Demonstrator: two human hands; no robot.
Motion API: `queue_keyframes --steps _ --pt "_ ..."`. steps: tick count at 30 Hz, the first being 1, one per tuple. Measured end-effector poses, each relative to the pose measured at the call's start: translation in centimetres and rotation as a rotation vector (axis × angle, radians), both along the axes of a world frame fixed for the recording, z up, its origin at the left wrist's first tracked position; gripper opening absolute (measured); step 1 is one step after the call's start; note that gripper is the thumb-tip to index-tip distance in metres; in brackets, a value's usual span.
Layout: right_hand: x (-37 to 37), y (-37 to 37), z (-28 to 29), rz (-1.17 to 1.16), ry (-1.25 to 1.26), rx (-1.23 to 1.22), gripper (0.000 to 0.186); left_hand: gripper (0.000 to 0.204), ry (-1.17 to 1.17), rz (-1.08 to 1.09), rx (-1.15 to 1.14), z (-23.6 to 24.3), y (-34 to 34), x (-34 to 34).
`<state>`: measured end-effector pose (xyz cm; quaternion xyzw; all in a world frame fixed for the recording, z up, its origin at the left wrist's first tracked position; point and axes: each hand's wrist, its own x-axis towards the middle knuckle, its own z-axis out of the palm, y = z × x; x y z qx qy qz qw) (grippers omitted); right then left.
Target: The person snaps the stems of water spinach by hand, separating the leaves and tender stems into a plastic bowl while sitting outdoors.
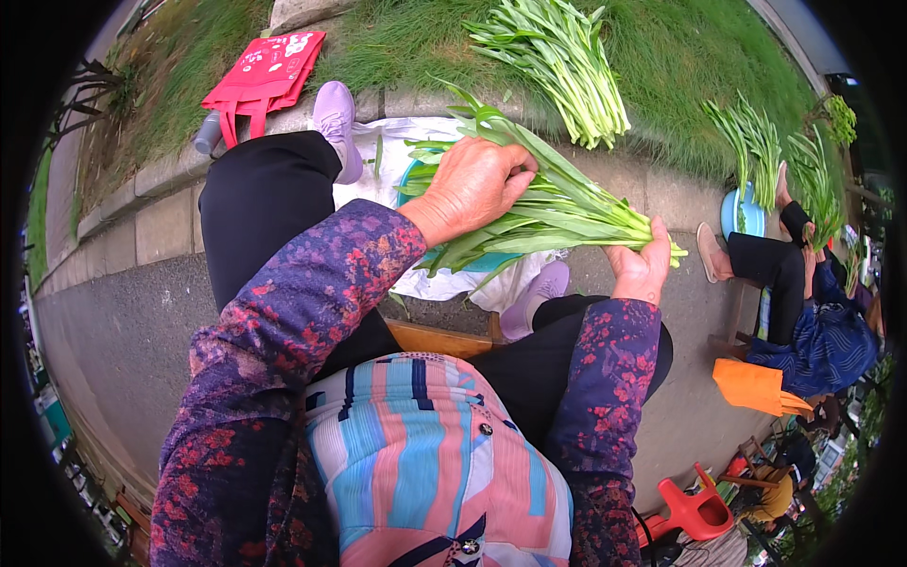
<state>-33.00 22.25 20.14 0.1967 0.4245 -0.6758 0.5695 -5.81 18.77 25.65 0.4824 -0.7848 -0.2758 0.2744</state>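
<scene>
A bunch of long, leafy green vegetable stalks (567, 213) lies across my lap area, its pale cut ends pointing right. My right hand (642, 265) is closed round the bunch close to those stem ends. Over the leaves, my left hand (477, 184) is closed, thumb and forefinger pinching at a leaf; its other fingers are partly hidden. Beneath the leaves a turquoise basin (487, 264) shows only in part. It rests on a white plastic sheet (416, 283) between my feet.
A large heap of the same stalks (557, 66) lies on the grass and kerb ahead. A red bag (269, 76) and a grey bottle (208, 132) stand at the left. To the right, a person sits by a blue basin (744, 213) with more stalks; an orange bag (756, 386) hangs nearby.
</scene>
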Motion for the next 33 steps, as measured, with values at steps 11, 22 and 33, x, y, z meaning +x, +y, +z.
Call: queue_keyframes --steps 11,22,33 --pt "0.4 0.2 0.3 0.038 -0.005 0.003 0.037 0.009 -0.138 -0.053 -0.254 -1.1 -0.3 0.2" --pt "2.3 -0.2 1.7 -0.12 0.066 -0.032 0.039 0.008 -0.101 -0.099 -0.028 -0.4 -0.1 0.3" --pt "5.7 -0.2 4.0 0.252 0.56 -0.29 0.02 0.058 -0.105 0.048 -0.159 2.1 -3.6 5.8"
